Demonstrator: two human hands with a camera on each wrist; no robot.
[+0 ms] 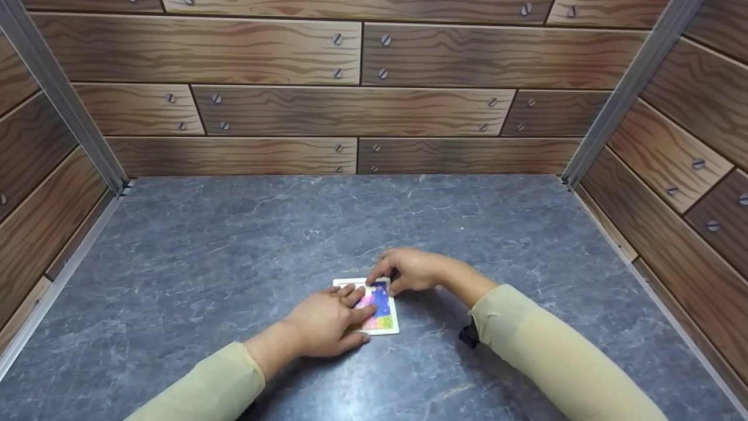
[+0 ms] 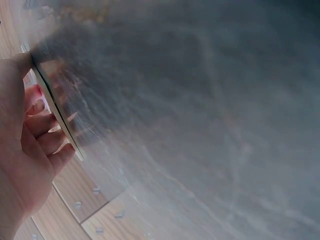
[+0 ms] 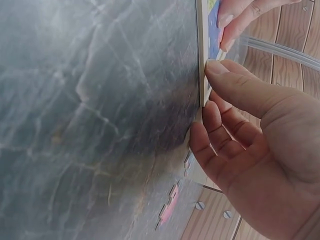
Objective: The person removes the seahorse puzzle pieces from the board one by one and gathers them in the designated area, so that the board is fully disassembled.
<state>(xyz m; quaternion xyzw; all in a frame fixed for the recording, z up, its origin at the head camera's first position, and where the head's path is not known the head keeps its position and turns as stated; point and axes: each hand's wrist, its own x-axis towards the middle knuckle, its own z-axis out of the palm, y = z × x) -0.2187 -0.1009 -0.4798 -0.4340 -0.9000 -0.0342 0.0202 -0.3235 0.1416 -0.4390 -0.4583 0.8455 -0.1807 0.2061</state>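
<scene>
A small jigsaw puzzle in a white-edged tray lies flat on the dark marbled tabletop, its picture blue, pink and green. My left hand rests across its left part, fingers spread over the picture and thumb by the near edge. That hand hides much of the puzzle. At the far right corner my right hand holds the tray, with bent fingers at the top and the thumb on the right side. The right wrist view shows the thumb of this hand against the tray's pale edge.
In the right wrist view a pink jigsaw piece lies on the tabletop, with another partly seen piece near the fingers. Wood-patterned panels wall in the back and sides. Metal posts stand at the corners.
</scene>
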